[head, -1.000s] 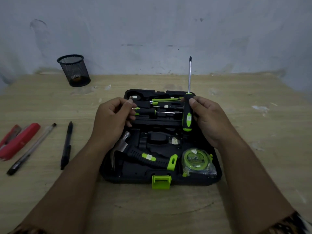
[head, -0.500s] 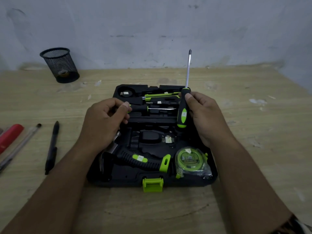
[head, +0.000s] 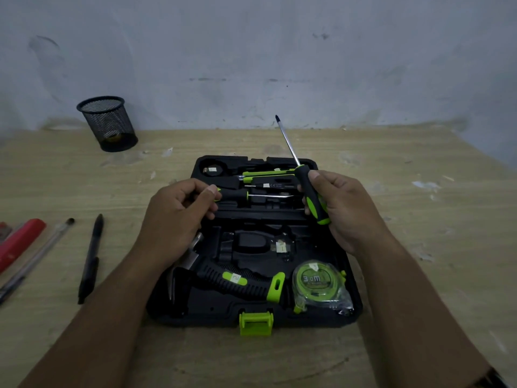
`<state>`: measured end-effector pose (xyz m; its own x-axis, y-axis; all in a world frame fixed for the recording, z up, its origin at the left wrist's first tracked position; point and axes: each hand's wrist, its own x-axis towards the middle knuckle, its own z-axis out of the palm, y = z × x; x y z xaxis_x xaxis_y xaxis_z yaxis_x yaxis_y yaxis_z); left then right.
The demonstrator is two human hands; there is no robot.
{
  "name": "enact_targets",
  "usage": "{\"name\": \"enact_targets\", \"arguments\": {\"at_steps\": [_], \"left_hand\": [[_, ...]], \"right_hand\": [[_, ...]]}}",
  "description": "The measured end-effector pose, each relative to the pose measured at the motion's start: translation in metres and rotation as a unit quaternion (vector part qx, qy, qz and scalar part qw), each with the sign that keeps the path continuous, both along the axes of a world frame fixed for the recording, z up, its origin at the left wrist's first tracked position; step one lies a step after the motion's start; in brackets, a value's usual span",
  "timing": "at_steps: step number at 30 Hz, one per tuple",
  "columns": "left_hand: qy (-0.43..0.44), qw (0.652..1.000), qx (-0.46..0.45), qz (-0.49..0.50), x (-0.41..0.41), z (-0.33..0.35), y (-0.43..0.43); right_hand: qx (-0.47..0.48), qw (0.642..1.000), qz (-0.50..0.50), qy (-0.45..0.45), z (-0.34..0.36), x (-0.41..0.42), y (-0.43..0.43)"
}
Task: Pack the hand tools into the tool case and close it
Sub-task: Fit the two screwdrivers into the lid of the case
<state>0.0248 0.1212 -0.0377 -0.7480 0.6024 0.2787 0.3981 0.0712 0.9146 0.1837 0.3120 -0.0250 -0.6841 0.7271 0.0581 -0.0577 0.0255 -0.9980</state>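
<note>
Screwdriver (head: 304, 177) tipped leftward in right hand (head: 347, 211) grip, left hand (head: 173, 217) pinching small screwdriver (head: 233, 195), 3.0M tape (head: 313, 281)

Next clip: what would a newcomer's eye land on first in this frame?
First, the long screwdriver gripped in the right hand, its shaft tilted up and left toward the wall, above the open black tool case at the middle of the table. Next, the bright green tape measure in the case's near right corner and the green latch on its near edge.
</note>
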Motion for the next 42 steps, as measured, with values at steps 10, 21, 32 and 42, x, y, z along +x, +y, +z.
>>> {"name": "enact_targets", "arguments": {"at_steps": [10, 21, 32, 42], "left_hand": [[-0.038, 0.999, 0.011, 0.006, -0.002, 0.0, -0.001], [-0.038, 0.999, 0.031, -0.003, -0.003, 0.012, -0.003], [0.123, 0.98, -0.144, -0.058, -0.009, 0.042, 0.061], [0.154, 0.985, -0.076, -0.018, -0.018, 0.018, 0.078]], "right_hand": [[0.044, 0.996, 0.073, -0.026, 0.007, 0.002, -0.009], [-0.024, 0.986, 0.168, -0.006, 0.025, -0.018, -0.008], [0.081, 0.988, 0.11, -0.075, 0.024, -0.022, 0.059], [0.075, 0.972, 0.19, -0.119, 0.013, -0.029, 0.083]]}}
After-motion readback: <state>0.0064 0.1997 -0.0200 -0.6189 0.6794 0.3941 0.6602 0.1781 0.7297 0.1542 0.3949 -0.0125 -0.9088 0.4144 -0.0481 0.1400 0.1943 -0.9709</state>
